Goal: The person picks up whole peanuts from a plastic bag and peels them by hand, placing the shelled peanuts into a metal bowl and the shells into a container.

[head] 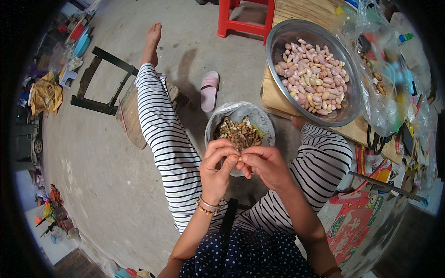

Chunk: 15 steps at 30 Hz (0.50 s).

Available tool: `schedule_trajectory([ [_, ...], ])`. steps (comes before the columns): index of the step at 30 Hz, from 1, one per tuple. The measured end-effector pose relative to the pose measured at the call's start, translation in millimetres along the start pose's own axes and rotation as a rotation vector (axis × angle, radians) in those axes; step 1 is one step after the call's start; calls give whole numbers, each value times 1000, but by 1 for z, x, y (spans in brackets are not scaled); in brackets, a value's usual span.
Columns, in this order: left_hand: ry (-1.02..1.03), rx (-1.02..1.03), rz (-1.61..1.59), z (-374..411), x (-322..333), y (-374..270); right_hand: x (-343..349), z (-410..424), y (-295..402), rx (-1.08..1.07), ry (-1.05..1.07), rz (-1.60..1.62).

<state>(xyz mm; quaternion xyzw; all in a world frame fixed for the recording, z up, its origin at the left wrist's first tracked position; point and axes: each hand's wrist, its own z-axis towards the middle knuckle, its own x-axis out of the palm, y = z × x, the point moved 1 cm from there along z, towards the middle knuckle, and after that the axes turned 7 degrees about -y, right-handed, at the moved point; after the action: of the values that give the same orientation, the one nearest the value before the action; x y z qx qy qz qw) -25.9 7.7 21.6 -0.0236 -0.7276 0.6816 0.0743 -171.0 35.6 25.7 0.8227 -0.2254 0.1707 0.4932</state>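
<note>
My left hand and my right hand meet at the fingertips over the near side of a lined bin. Pinched between both hands is a small pale piece, likely a peanut or part of its shell; the fingers cover most of it. Brown peanut shells lie inside the bin's pale plastic bag, with a yellow-green scrap at their right. To the upper right, a metal bowl holds many pink and cream shelled peanuts.
The bowl rests on a wooden table, beside clear plastic bags and clutter. A red plastic stool stands behind. On the concrete floor are a pink slipper, a wood block and a dark frame left of my outstretched leg.
</note>
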Motion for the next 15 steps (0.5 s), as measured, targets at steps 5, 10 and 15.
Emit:
schedule_trajectory([
  [5,18,-259,-528,-2,1,9,2,-1,3,-35,12,-43],
  [10,8,-218,-440,1,-6,11,0,-1,6,-77,40,-108],
  [15,23,-260,-496,4,-7,4,1,-5,11,-164,-34,-203],
])
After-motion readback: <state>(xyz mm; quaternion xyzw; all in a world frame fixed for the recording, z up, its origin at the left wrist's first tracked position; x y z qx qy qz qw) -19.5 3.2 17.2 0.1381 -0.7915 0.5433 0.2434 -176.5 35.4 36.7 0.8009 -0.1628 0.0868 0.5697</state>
